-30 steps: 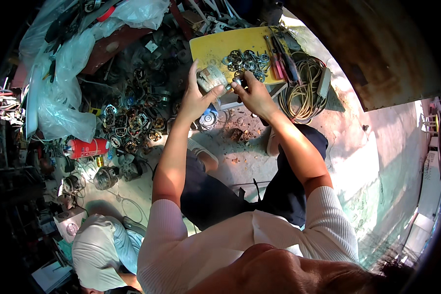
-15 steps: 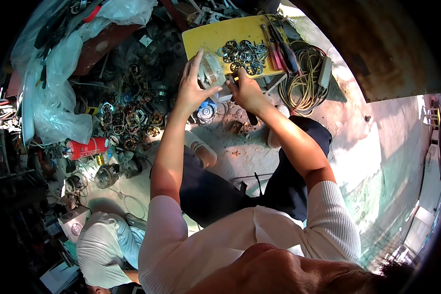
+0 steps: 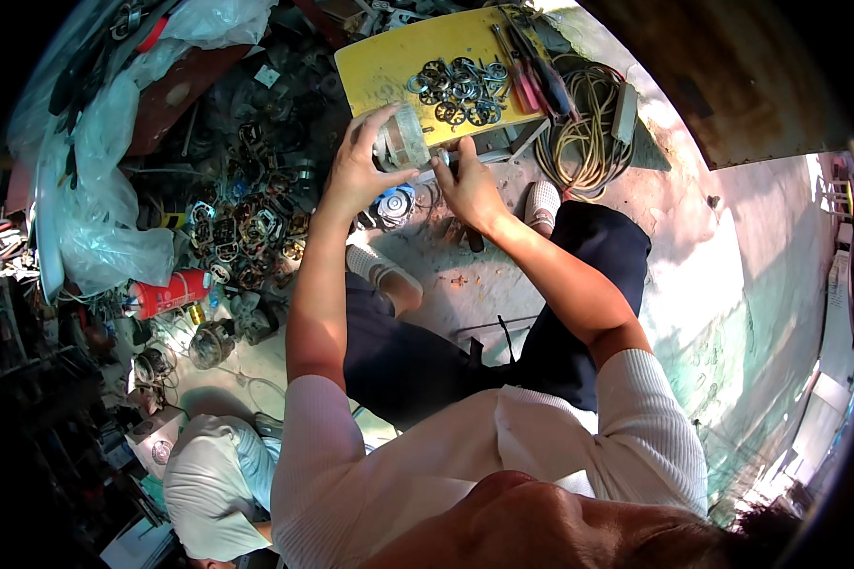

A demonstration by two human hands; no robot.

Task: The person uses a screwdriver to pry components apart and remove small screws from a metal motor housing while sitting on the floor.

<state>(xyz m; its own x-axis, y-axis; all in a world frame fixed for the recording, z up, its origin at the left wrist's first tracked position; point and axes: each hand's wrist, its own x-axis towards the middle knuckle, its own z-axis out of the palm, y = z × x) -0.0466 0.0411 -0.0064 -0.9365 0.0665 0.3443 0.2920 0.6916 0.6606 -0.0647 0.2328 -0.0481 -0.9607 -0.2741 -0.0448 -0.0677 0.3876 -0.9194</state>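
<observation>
My left hand (image 3: 356, 171) is wrapped round the side of a grey cylindrical motor (image 3: 404, 142) at the near left edge of a yellow board (image 3: 375, 71). Thumb and fingers of my right hand (image 3: 470, 190) are pinched together just right of the motor's lower end. A small bright bit shows at those fingertips, but what they grip is mostly hidden. Below the right wrist a dark handle-like piece (image 3: 474, 239) sticks out; I cannot tell whether it is in the hand. Several metal rings and pulley-like wheels (image 3: 460, 87) lie heaped on the board.
Pink-handled tools (image 3: 525, 90) lie on the board's right side, beside coiled cable (image 3: 579, 142). Loose metal parts (image 3: 242, 223) heap up at left, with a red cylinder (image 3: 169, 292) and clear plastic sheeting (image 3: 114, 209). A blue round part (image 3: 394, 204) sits below the motor. Another person (image 3: 213, 484) bends at lower left.
The view has shifted, so the board and heaps sit slightly higher and further left. My left hand still holds the motor; my right fingers have stayed near its end.
</observation>
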